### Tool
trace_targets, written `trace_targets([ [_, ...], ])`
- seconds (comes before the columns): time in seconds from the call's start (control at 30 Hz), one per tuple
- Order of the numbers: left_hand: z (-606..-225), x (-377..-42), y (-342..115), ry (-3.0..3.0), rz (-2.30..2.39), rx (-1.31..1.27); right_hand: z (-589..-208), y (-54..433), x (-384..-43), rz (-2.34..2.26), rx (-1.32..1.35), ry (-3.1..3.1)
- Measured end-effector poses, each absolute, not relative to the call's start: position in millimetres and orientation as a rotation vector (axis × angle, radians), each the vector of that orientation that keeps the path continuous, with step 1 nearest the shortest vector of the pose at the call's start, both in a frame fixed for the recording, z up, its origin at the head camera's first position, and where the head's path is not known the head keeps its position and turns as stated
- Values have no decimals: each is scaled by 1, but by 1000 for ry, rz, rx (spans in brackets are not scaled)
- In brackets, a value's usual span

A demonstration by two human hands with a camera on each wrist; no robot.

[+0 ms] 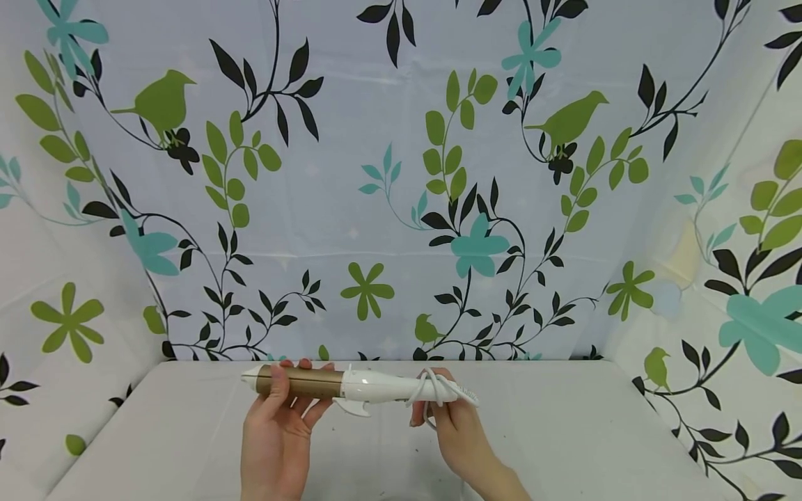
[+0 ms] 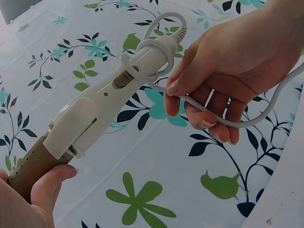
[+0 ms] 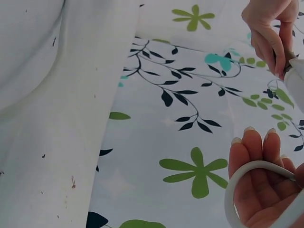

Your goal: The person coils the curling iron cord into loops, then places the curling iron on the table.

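Note:
A curling iron [image 1: 382,387] with a white handle and a gold-brown barrel [image 1: 313,383] is held up level above the table. My left hand [image 1: 278,431] grips it around the barrel, near the white tip [image 1: 250,378]. A white cord [image 2: 259,121] loops around the far end of the handle. In the left wrist view, my right hand [image 2: 223,76] pinches this cord between thumb and forefinger, just beside the handle. The clamp lever [image 2: 78,126] and a brown sliding switch [image 2: 122,80] show on the near side of the iron.
A white table [image 1: 564,431] lies beneath the hands. Behind it and at both sides hangs fabric [image 1: 351,229] printed with leaves, birds and flowers. Small dark specks mark the white surface [image 3: 71,156] in the right wrist view.

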State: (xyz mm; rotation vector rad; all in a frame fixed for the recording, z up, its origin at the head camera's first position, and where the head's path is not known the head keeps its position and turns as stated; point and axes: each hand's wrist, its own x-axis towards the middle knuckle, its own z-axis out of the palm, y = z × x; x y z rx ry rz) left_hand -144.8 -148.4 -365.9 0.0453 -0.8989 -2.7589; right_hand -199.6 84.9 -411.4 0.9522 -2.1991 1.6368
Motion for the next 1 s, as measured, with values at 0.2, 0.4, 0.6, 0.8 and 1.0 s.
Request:
trace_targets([
  [0.2, -366, -144, -149, -897, -2754, 39, -406, 86, -195, 1688, 940, -2289],
  [0.4, -368, -143, -152, -851, -2755, 16, -404, 87, -194, 1662, 962, -2304],
  [0.6, -369, -143, -153, -830, -2758, 8, -403, 85, -190, 1647, 949, -2368],
  [0.8, -370, -142, -154, -782, -2766, -17, -403, 85, -187, 1547, 1023, -2454],
  [1.0, -370, -143, -155, -753, -2766, -18, -403, 85, -185, 1465, 1055, -2513],
])
